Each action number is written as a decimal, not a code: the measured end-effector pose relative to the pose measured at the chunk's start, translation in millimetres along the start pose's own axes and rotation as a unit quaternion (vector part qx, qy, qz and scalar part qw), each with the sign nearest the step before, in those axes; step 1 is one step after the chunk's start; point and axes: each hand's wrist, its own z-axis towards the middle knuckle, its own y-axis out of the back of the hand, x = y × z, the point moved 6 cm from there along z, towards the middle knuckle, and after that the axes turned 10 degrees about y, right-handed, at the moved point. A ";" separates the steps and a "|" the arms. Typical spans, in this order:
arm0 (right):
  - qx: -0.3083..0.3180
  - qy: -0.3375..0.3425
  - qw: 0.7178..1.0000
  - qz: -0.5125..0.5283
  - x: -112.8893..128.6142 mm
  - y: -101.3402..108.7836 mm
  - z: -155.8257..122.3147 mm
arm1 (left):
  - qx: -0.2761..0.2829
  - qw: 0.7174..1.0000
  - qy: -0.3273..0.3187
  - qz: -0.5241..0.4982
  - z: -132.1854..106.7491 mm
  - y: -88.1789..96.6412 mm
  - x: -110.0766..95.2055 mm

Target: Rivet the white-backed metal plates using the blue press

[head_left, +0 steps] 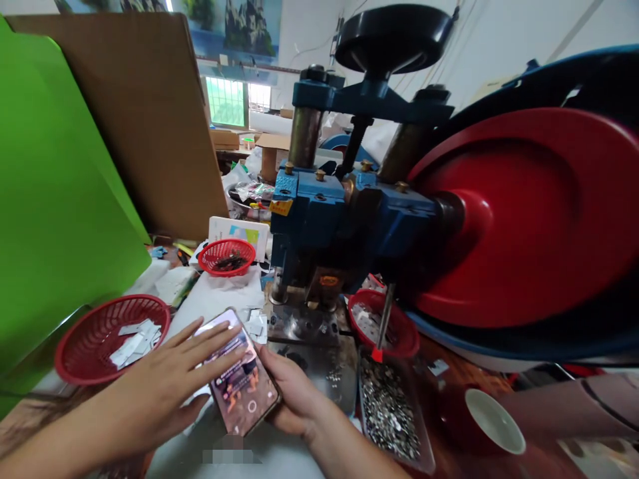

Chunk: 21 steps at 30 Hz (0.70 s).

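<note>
A smartphone (239,389) with its screen lit is tilted in front of me at the lower middle. My right hand (294,392) grips it along its right edge, thumb near the upper corner and fingers behind it. Spread across the upper part of the screen, my left hand (174,372) has its fingers stretched out; whether they touch the glass I cannot tell. Just beyond the phone stands a blue press (324,219) with a steel bed (304,326). Small metal bits (333,378) lie on the plate in front of it.
Left is a red basket (82,339) with white pieces (137,342); a smaller red basket (224,249) sits farther back. Right are a red bowl (407,326), a clear tray of small metal parts (389,412) and a cup (494,419). A large red flywheel (539,233) looms beside the press.
</note>
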 end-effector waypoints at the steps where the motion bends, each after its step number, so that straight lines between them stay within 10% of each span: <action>1: -0.006 0.010 1.000 0.000 -1.5 0.7 -0.4 | -0.070 0.997 0.023 -0.031 -5.0 2.0 15.0; 4: -0.038 0.022 0.999 0.005 -8.0 6.6 -0.7 | -0.214 0.932 0.116 -0.268 -20.8 -17.8 60.9; 8: -0.083 0.033 0.996 -0.001 -14.5 14.6 -3.1 | -0.083 0.827 0.218 -0.511 -16.4 -87.4 75.1; 21: -0.106 0.081 0.988 -0.076 -10.7 26.5 -5.1 | -0.045 0.805 0.218 -0.549 -11.2 -95.0 60.9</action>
